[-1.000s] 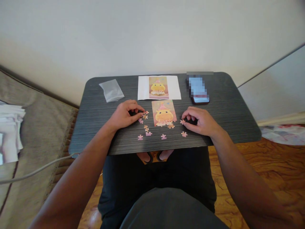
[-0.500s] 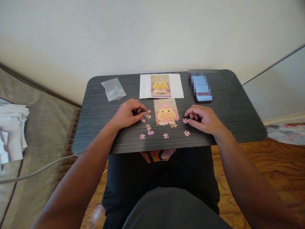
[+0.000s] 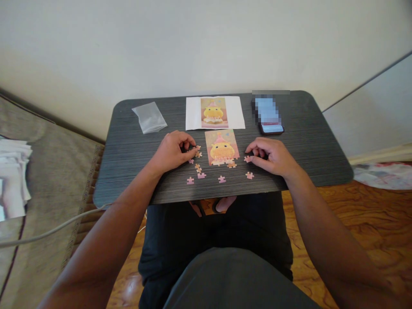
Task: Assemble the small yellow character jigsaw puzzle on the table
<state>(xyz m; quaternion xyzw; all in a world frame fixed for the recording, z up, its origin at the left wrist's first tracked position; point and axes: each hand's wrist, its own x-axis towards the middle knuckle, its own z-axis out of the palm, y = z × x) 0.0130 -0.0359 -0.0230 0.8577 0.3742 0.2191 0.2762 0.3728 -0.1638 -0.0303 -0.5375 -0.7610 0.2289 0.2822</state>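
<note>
A partly assembled jigsaw puzzle [image 3: 222, 148], showing a yellow creature in a pink hat, lies in the middle of the table. To its left, my left hand [image 3: 175, 150] is closed, thumb and fingertips together at a small cluster of loose pieces [image 3: 198, 154]. My right hand [image 3: 268, 155] rests just right of the puzzle, its thumb and curled fingers at a pink puzzle piece [image 3: 247, 159]. More loose pieces lie along the near side, among them a pink one [image 3: 222, 179], another pink one [image 3: 190, 181] and a paler one [image 3: 249, 175].
Behind the puzzle lies a white sheet [image 3: 193, 113] printed with the same picture. A clear plastic bag [image 3: 149, 117] is at the back left, and a phone [image 3: 270, 116] at the back right. The dark table [image 3: 128, 111] stands against a wall. A cable [image 3: 64, 225] runs at left.
The whole view has shifted slightly, so the table sits a little further up and left. Both hands stay almost still beside the same puzzle pieces.
</note>
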